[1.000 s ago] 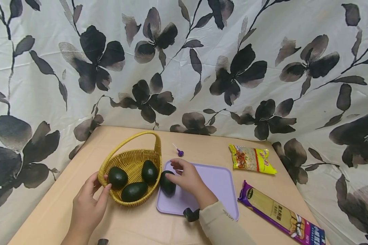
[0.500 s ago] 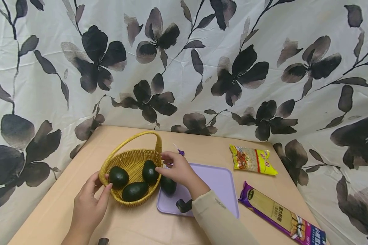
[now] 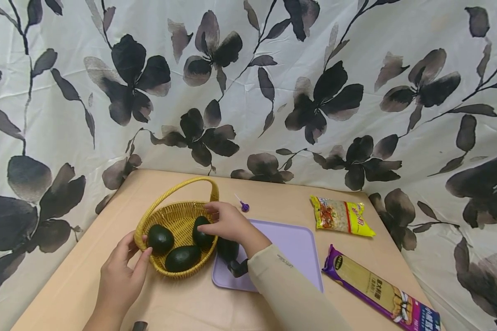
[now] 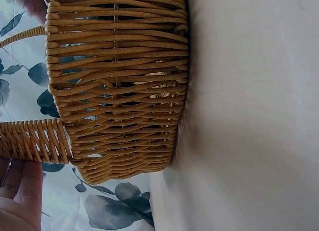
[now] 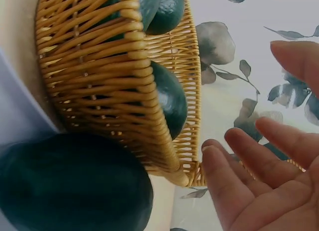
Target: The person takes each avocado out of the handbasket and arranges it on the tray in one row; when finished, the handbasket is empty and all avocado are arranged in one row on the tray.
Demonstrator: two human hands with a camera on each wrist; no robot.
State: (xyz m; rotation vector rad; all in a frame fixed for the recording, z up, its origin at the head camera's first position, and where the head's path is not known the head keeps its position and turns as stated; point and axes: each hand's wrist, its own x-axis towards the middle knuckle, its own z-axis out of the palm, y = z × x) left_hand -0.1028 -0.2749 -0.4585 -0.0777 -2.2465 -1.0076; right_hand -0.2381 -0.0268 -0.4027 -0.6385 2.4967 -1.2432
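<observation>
A yellow woven basket (image 3: 176, 217) holds a left avocado (image 3: 160, 239), a front avocado (image 3: 183, 259) and a right avocado (image 3: 200, 236). My left hand (image 3: 122, 278) grips the basket at the foot of its handle, on the left side; its fingers (image 4: 27, 191) show against the handle in the left wrist view. Over the basket's right rim reaches my right hand (image 3: 230, 225), fingers spread and relaxed, overlapping the right avocado in the head view. The right wrist view shows nothing in that hand. Beneath it another avocado (image 5: 75, 183) lies on the purple tray (image 3: 291, 243), beside the basket.
A purple lollipop (image 3: 244, 207) lies behind the tray. To the right are a yellow snack-like bag (image 3: 343, 216) and a long purple-edged pasta pack (image 3: 381, 287). A floral curtain (image 3: 257, 101) hangs behind the table. A black wrist device (image 3: 238, 268) overlaps the tray's near-left part.
My right hand has moved left, from above the avocado on the tray to above the basket's right rim, holding nothing. My left hand has kept its grip; the avocados have stayed put.
</observation>
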